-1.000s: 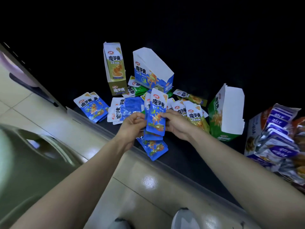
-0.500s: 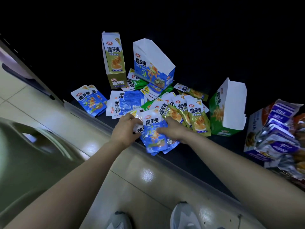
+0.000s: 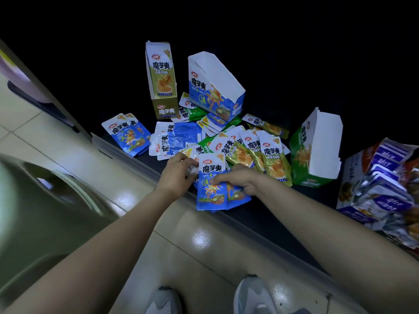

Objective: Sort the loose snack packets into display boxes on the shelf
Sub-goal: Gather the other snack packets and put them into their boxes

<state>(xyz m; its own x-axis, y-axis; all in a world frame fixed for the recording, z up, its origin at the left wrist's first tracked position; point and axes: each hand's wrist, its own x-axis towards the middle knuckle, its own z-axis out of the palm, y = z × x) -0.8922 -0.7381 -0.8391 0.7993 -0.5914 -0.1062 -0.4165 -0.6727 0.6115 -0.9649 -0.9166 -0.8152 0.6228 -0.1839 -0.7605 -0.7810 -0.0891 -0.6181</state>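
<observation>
my right hand grips a stack of blue packets at the front edge of the shelf; my left hand curls at the stack's left side, whether gripping i cannot tell. i judge i'm gathering the blues. next, square the stack and slot it upright into the blue box behind the loose pile

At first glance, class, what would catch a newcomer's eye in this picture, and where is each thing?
The left hand and right hand hold blue packets at the shelf edge. Behind them lies a heap of loose packets, with three open boxes standing round it: olive box, blue box and green box.
</observation>
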